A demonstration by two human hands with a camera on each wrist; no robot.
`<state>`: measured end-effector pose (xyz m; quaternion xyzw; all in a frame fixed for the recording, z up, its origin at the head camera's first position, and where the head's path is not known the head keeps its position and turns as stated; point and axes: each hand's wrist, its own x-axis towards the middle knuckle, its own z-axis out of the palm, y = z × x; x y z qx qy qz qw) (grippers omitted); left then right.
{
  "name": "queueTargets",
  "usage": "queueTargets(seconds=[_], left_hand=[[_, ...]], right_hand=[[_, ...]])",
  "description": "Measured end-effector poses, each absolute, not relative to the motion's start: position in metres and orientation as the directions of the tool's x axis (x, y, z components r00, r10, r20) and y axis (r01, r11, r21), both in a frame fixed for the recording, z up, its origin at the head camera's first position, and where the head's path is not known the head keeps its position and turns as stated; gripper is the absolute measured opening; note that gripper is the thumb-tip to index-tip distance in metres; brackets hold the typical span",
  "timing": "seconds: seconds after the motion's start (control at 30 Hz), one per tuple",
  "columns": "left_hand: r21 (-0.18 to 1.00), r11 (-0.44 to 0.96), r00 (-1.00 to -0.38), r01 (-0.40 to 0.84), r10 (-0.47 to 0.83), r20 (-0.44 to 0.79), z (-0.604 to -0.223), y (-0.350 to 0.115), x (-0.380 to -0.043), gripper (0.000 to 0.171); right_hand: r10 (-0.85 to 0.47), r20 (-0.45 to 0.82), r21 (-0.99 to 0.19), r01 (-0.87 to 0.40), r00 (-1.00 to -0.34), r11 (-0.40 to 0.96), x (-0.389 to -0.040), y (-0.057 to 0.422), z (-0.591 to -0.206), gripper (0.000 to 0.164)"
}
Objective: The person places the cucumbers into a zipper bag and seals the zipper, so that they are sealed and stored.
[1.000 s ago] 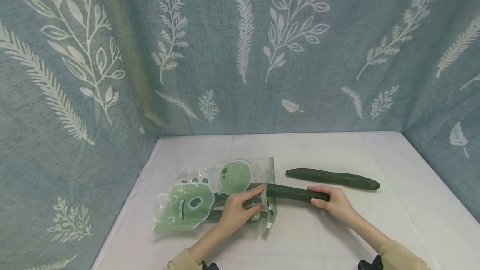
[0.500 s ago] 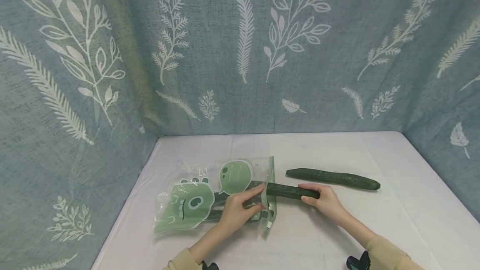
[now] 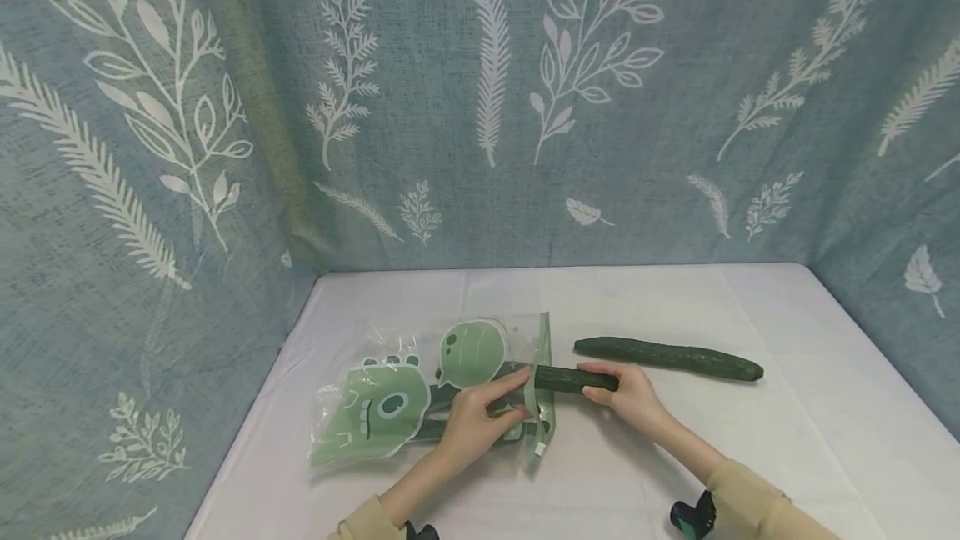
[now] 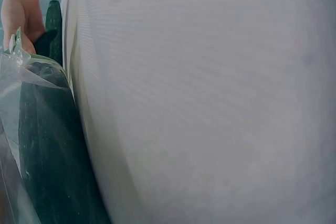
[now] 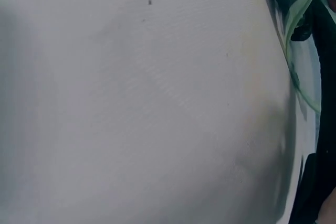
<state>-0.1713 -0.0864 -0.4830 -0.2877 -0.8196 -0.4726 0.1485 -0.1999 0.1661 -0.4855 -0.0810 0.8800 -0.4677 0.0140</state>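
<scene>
A clear zip bag (image 3: 401,411) with a green cartoon dinosaur print lies on the table, its mouth facing right. My left hand (image 3: 474,419) holds the bag at the mouth, index finger and thumb apart along the green rim. My right hand (image 3: 633,398) grips the outer end of a dark green cucumber (image 3: 566,379), whose other end is inside the bag. Below it, another cucumber (image 3: 429,430) lies within the bag, partly hidden by the print and my left hand. The left wrist view shows a bagged cucumber (image 4: 52,150) up close.
A loose cucumber (image 3: 667,357) lies on the white tablecloth (image 3: 637,473), behind and right of my right hand. A blue-green leaf-patterned curtain (image 3: 420,107) encloses the table's back and sides. Dark devices, including one strap (image 3: 693,515), sit at both wrists.
My right hand has moved left, sliding the cucumber farther into the bag, so less of it shows outside. The left hand and the bag have stayed in place.
</scene>
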Motion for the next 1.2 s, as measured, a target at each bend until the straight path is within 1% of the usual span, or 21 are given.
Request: queueTargets(seconds=[0.6,0.97,1.2], left_hand=[[0.676,0.376,-0.774,0.633,0.335,0.538,-0.482,-0.086,-0.172,0.051],[0.680,0.375,-0.776,0.630,0.336,0.533,-0.481,-0.087,-0.170,0.051],[0.663,0.373,-0.761,0.649,0.334,0.556,-0.480,-0.087,-0.170,0.052]], right_hand=[[-0.130,0.034,-0.843,-0.098,-0.991,0.529,-0.207,0.128,-0.485,0.031],[-0.142,0.069,-0.832,-0.136,-0.987,0.538,-0.209,0.107,-0.487,0.032],[-0.146,0.104,-0.830,-0.166,-0.984,0.533,-0.211,0.095,-0.488,0.030]])
